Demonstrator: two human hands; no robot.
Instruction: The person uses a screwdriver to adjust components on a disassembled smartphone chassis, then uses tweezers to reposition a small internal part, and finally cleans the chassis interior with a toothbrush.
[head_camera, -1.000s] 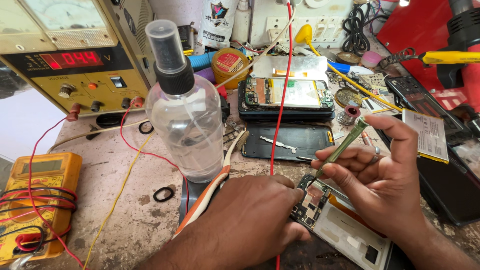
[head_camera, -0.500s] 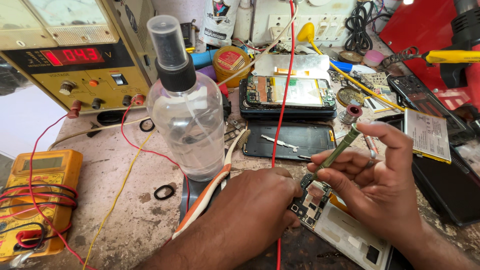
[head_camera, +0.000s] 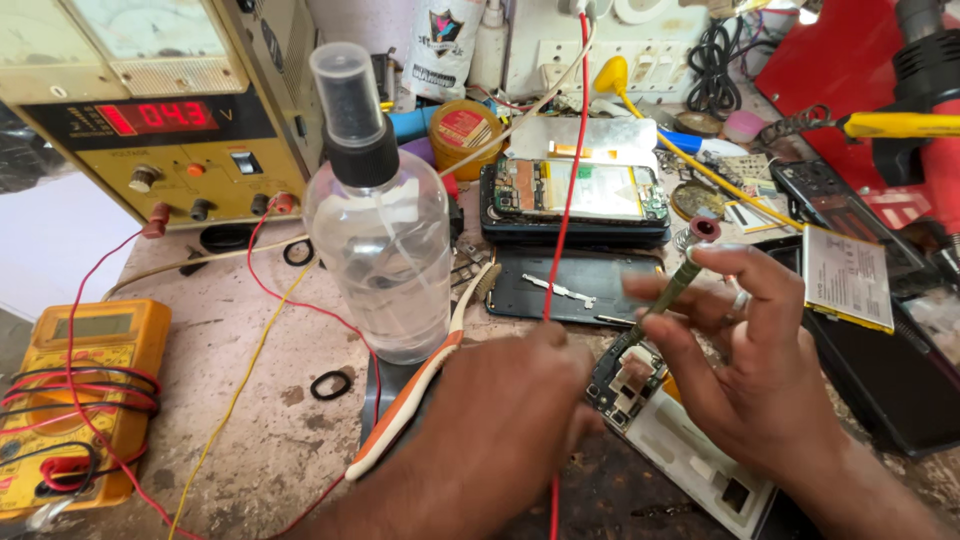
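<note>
Nearby, spray bottle (head_camera: 378, 250) part-full of clear liquid; right fingers (head_camera: 700, 300) pinching screwdriver (head_camera: 672, 290).

surface: worn, stained workbench (head_camera: 250, 440) | back: white wall (head_camera: 560, 25) with switch panel (head_camera: 655, 65) | light: bright, even

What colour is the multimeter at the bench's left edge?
Yellow-orange multimeter, wrapped in red and black leads; head view.

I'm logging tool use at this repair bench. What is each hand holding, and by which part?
The right hand pinches a slim screwdriver mid-shaft. The left hand rests on the opened phone; any grip is hidden.
</note>
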